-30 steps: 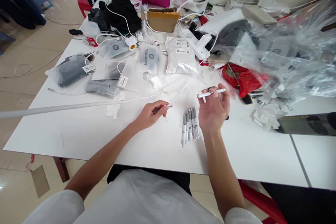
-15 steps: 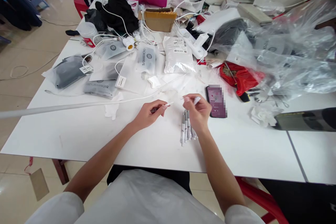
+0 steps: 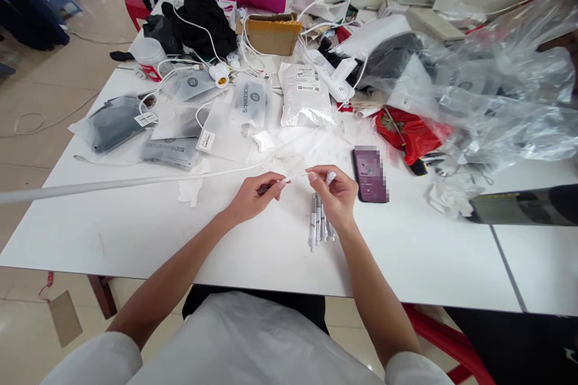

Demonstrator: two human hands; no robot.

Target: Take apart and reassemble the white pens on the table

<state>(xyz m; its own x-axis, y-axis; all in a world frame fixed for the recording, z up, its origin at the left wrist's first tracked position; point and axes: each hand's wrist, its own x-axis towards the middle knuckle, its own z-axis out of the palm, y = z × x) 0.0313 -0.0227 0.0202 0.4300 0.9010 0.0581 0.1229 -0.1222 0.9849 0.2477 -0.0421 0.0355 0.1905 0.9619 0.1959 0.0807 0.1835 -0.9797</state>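
Note:
Over the middle of the table, my left hand [image 3: 253, 200] is closed on a slim pen-like tube [image 3: 264, 189], dark at the back, with a white tip pointing right. Facing it, my right hand [image 3: 338, 200] pinches a thin pale stick [image 3: 301, 175] between thumb and forefinger. A short white cylinder, like a cap [image 3: 331, 177], also sits in the right fingers. The stick's end meets or nearly meets the white tip; contact is too small to tell. Below the right hand lie several silver-grey pen-like tubes [image 3: 312, 230] in clear wrapping, partly hidden by that hand.
A phone [image 3: 370, 177] lies right of my right hand. A thick white cable [image 3: 135, 183] crosses the table at left. Behind are packaged pouches [image 3: 250, 102], a white bag [image 3: 307, 102], a power strip [image 3: 332, 78], a red bag [image 3: 406, 126] and clear plastic [image 3: 506, 114].
My right hand has moved slightly left and turned, bringing the thin stick to the white tip of the tube in my left hand. The left hand has barely moved.

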